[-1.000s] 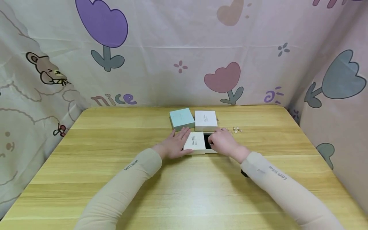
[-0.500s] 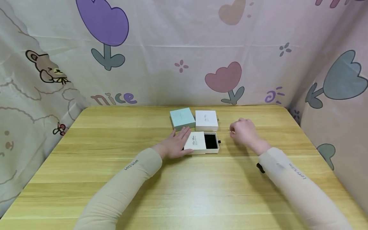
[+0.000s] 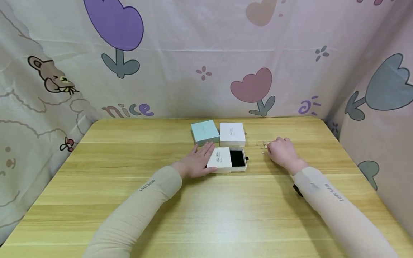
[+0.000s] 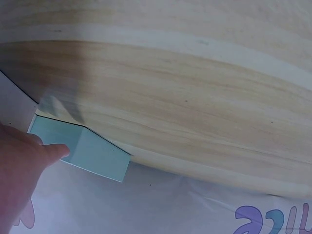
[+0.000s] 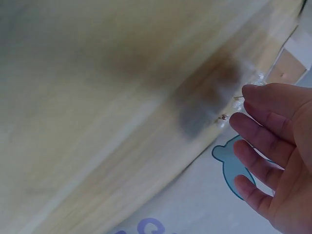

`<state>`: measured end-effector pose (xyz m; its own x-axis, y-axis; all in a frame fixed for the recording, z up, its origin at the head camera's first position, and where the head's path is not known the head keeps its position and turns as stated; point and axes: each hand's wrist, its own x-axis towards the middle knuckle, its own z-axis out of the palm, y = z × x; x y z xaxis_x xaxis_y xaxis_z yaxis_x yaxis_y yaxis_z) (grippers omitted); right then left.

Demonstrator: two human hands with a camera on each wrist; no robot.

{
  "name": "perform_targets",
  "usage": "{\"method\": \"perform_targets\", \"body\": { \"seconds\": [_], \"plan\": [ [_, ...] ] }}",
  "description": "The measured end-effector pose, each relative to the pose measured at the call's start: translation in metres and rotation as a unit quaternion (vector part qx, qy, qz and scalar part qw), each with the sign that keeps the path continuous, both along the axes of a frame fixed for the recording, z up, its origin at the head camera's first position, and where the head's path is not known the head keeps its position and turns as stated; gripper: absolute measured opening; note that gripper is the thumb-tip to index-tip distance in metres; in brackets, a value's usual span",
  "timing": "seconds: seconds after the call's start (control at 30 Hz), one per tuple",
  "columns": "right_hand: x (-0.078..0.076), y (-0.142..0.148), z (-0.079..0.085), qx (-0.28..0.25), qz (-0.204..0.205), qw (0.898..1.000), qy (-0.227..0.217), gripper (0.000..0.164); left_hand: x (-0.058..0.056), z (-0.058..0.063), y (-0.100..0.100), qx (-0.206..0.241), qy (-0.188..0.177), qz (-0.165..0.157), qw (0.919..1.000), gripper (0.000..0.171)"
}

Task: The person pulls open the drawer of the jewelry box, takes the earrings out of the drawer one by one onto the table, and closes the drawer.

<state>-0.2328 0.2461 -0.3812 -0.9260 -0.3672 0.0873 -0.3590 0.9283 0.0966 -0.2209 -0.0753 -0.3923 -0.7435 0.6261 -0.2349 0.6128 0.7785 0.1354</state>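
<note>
My left hand [image 3: 195, 163] rests on the left part of a white sliding box [image 3: 220, 157], fingers spread. Its drawer is pulled out to the right, showing a black lining [image 3: 237, 158] and a small black tab. My right hand [image 3: 282, 153] is at a small cluster of jewelry pieces [image 3: 265, 144], which look like earrings, right of the boxes. In the right wrist view its thumb and index fingertips are close together beside a thin wire [image 5: 238, 97], the other fingers loosely bent; whether they pinch it is unclear. A single small piece [image 3: 262, 152] lies just in front.
Behind the opened box stand a mint-green box [image 3: 205, 132] and a closed white box [image 3: 232, 134], side by side. The wooden table [image 3: 206, 215] ends at a printed curtain [image 3: 174, 71] at the back.
My right hand has left the drawer and moved right to the jewelry, shifting slightly further right in the last half second. The left hand has stayed on the box.
</note>
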Motion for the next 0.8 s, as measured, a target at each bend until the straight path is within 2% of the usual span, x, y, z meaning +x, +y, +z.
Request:
{"method": "perform_targets", "body": {
  "seconds": [0.3,0.43,0.53,0.67,0.8],
  "plan": [
    [-0.002,0.002,-0.006,0.003,0.011,1.000,-0.002,0.019,0.001,0.002,0.000,-0.004,-0.004,0.001,1.0000,0.087],
    [-0.002,0.002,-0.001,-0.009,0.004,1.000,-0.011,0.013,0.001,0.003,0.000,0.003,-0.001,0.001,1.0000,0.087],
    [-0.001,-0.001,0.008,-0.040,-0.002,0.999,-0.020,0.010,0.001,0.004,0.000,0.003,0.003,-0.002,1.0000,0.086],
    [0.000,-0.013,0.018,-0.127,0.016,0.988,-0.086,0.030,0.001,0.004,0.000,0.000,0.004,-0.003,1.0000,0.086],
    [0.006,-0.029,0.020,-0.175,0.062,0.963,-0.197,0.071,0.001,0.001,0.000,-0.002,0.002,-0.002,1.0000,0.086]
  ]
}}
